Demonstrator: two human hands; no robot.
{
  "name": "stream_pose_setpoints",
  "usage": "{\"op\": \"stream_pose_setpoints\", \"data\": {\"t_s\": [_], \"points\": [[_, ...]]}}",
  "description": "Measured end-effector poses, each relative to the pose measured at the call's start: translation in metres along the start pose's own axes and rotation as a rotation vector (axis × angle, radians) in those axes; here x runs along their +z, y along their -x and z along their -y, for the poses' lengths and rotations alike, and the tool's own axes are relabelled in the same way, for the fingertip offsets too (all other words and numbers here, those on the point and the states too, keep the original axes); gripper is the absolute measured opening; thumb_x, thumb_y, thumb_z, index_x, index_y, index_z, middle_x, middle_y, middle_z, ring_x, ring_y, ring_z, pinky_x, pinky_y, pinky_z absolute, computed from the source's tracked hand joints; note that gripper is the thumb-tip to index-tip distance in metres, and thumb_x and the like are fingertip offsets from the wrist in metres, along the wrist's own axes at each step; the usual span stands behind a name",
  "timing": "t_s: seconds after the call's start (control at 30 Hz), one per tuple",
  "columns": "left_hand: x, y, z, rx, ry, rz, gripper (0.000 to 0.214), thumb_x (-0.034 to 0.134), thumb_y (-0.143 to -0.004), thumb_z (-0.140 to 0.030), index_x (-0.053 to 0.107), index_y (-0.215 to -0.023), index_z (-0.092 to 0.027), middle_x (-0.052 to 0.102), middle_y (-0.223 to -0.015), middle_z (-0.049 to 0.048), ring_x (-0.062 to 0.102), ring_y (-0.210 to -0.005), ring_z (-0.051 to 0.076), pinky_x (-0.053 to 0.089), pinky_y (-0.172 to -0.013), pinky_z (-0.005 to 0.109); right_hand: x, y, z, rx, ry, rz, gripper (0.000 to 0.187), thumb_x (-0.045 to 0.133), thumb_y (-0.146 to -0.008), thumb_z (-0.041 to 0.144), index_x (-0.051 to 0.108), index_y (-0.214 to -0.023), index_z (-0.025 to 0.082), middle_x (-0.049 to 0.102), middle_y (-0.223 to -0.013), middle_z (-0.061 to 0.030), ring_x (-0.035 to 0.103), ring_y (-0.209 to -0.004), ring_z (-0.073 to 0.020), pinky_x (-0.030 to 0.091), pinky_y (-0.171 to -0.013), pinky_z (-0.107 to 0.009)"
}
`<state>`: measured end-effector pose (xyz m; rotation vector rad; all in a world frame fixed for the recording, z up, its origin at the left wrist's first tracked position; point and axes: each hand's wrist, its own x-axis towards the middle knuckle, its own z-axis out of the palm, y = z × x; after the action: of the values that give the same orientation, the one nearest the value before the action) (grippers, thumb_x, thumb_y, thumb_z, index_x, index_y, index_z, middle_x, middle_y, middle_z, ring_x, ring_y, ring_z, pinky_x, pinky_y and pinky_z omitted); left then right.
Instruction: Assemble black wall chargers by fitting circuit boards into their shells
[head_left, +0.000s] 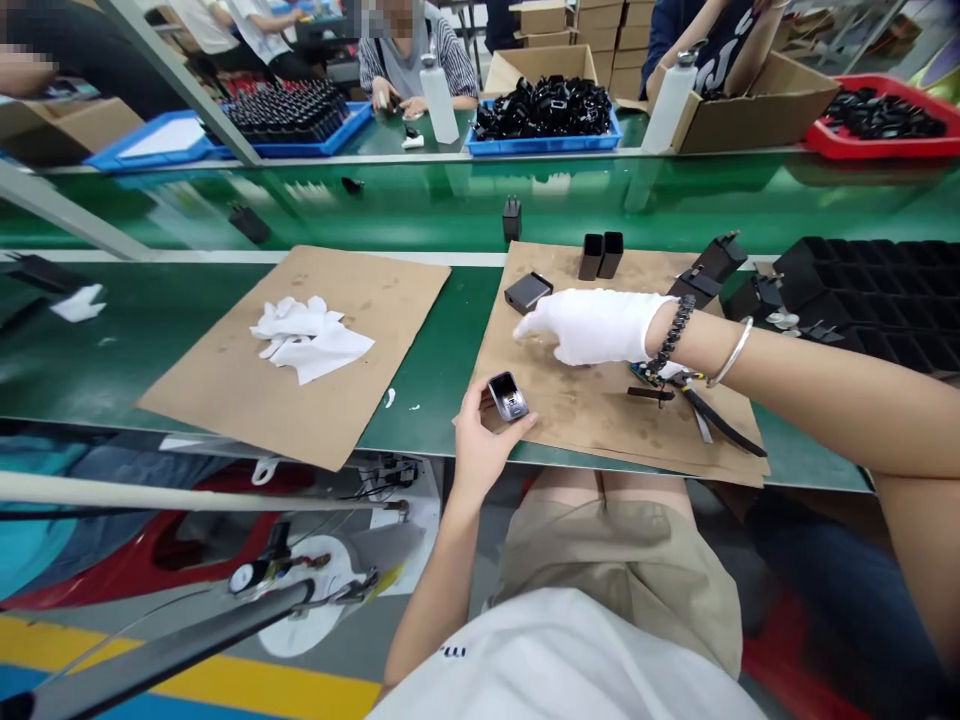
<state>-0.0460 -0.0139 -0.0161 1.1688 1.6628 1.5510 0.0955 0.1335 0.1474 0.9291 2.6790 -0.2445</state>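
Observation:
My bare left hand grips a small black charger housing between thumb and fingers near the table's front edge. Its open end faces me, with metal parts showing inside. My right hand, in a white glove, is over the brown cardboard sheet, fingers stretched to the left and apparently holding nothing. Just beyond its fingers lies another black housing. Two hollow black housings stand upright farther back. Beneath my right wrist are dark-handled pliers and part of a small circuit board, mostly covered.
Crumpled white cloth lies on a second cardboard sheet at left. Black plug adapters and stacked black housings sit at right. Across the green belt, people work behind a blue tray of black parts.

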Motion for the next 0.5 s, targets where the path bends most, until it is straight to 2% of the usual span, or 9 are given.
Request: {"op": "stream_pose_setpoints", "data": {"t_s": [0.07, 0.13, 0.2, 0.27, 0.4, 0.47, 0.5], "points": [[-0.002, 0.001, 0.000, 0.001, 0.011, 0.013, 0.063, 0.091, -0.065, -0.035, 0.065, -0.119, -0.020, 0.073, -0.118, 0.0081, 0.072, -0.110, 0.025, 0.057, -0.099, 0.038, -0.004, 0.002, 0.001, 0.068, 0.002, -0.062, 0.048, 0.055, -0.089, 0.015, 0.067, -0.136, 0.023, 0.071, -0.133, -0.0127, 0.072, -0.103, -0.0294, 0.055, -0.081, -0.036], [-0.003, 0.001, 0.000, 0.013, 0.015, 0.028, 0.062, 0.091, -0.065, -0.036, 0.065, -0.119, -0.020, 0.074, -0.118, 0.0080, 0.072, -0.109, 0.025, 0.057, -0.098, 0.037, -0.004, 0.002, -0.005, 0.199, 0.025, -0.085, 0.039, 0.053, -0.094, 0.023, 0.070, -0.128, 0.013, 0.072, -0.124, -0.0209, 0.071, -0.108, -0.0365, 0.055, -0.084, -0.042], [-0.002, 0.002, 0.000, 0.026, 0.009, 0.018, 0.061, 0.092, -0.065, -0.035, 0.066, -0.118, -0.019, 0.073, -0.118, 0.0083, 0.072, -0.108, 0.025, 0.057, -0.097, 0.037, 0.005, -0.002, -0.010, 0.272, 0.007, -0.053, 0.040, 0.056, -0.095, 0.038, 0.072, -0.116, 0.008, 0.073, -0.113, -0.0253, 0.071, -0.107, -0.0412, 0.056, -0.086, -0.047], [0.001, 0.002, -0.001, 0.032, -0.002, -0.006, 0.061, 0.092, -0.065, -0.035, 0.066, -0.118, -0.019, 0.073, -0.119, 0.0089, 0.071, -0.109, 0.025, 0.057, -0.098, 0.037, 0.020, -0.009, -0.011, 0.287, -0.048, -0.032, 0.044, 0.063, -0.090, 0.047, 0.072, -0.112, 0.010, 0.074, -0.110, -0.0245, 0.072, -0.105, -0.0418, 0.057, -0.086, -0.048], [0.007, 0.002, -0.003, 0.055, 0.001, -0.045, 0.061, 0.091, -0.065, -0.036, 0.066, -0.118, -0.020, 0.072, -0.121, 0.0094, 0.070, -0.112, 0.025, 0.056, -0.100, 0.038, 0.048, -0.024, -0.006, 0.292, -0.137, -0.070, 0.042, 0.064, -0.086, 0.034, 0.063, -0.122, 0.012, 0.073, -0.116, -0.0252, 0.072, -0.110, -0.0418, 0.057, -0.087, -0.049], [0.009, 0.004, -0.007, 0.063, 0.030, -0.053, 0.064, 0.092, -0.065, -0.037, 0.065, -0.120, -0.019, 0.072, -0.123, 0.0102, 0.070, -0.112, 0.025, 0.057, -0.099, 0.038, 0.053, -0.023, -0.010, 0.252, -0.179, -0.089, 0.043, 0.064, -0.085, 0.030, 0.058, -0.126, 0.016, 0.075, -0.113, -0.0199, 0.074, -0.106, -0.0374, 0.057, -0.088, -0.047], [0.010, 0.004, -0.010, 0.069, 0.044, -0.050, 0.065, 0.093, -0.065, -0.036, 0.064, -0.120, -0.019, 0.071, -0.123, 0.0107, 0.070, -0.112, 0.025, 0.057, -0.099, 0.037, 0.053, -0.019, -0.015, 0.208, -0.270, -0.095, 0.044, 0.065, -0.085, 0.030, 0.056, -0.128, 0.019, 0.077, -0.108, -0.0151, 0.075, -0.100, -0.0334, 0.058, -0.087, -0.045]]}}
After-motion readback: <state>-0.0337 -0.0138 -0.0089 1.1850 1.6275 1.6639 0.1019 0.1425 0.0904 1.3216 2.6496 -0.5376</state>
